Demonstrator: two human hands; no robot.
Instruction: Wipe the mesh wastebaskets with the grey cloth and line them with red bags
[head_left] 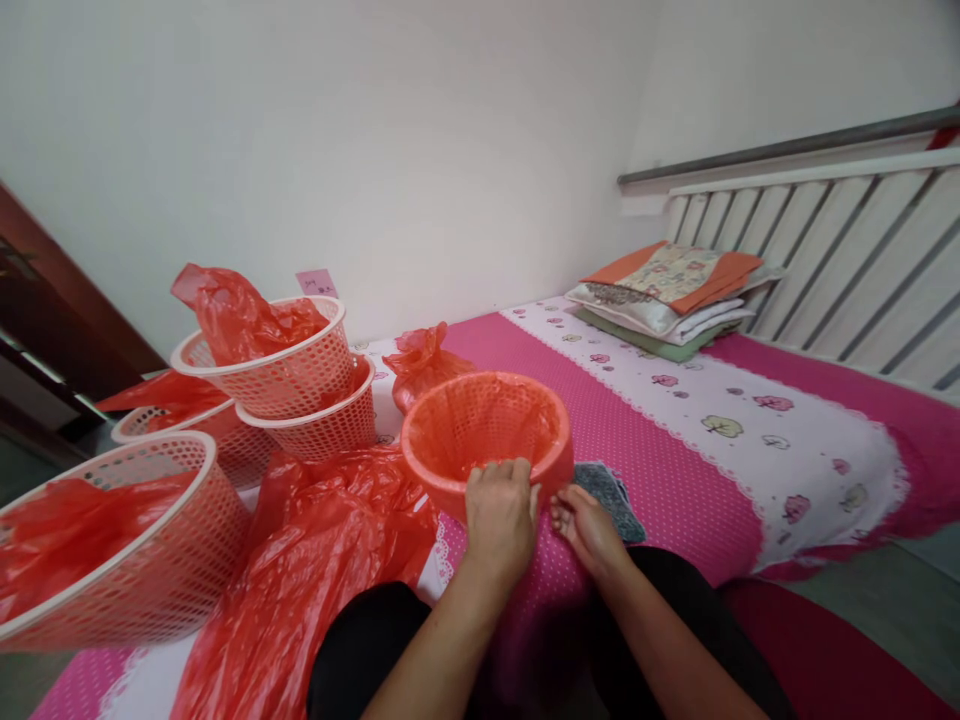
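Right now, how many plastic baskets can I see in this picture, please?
5. Red-lined basket: at the left hand. Toward the left: the front basket, the partly hidden rear basket, the upper basket and, beneath it, the lower basket. More may be hidden.

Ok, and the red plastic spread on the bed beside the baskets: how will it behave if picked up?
The red plastic will likely flop and trail, since it lies in loose creases. It is probably light for its spread, as it looks thin. Its shiny surface may make it slippery.
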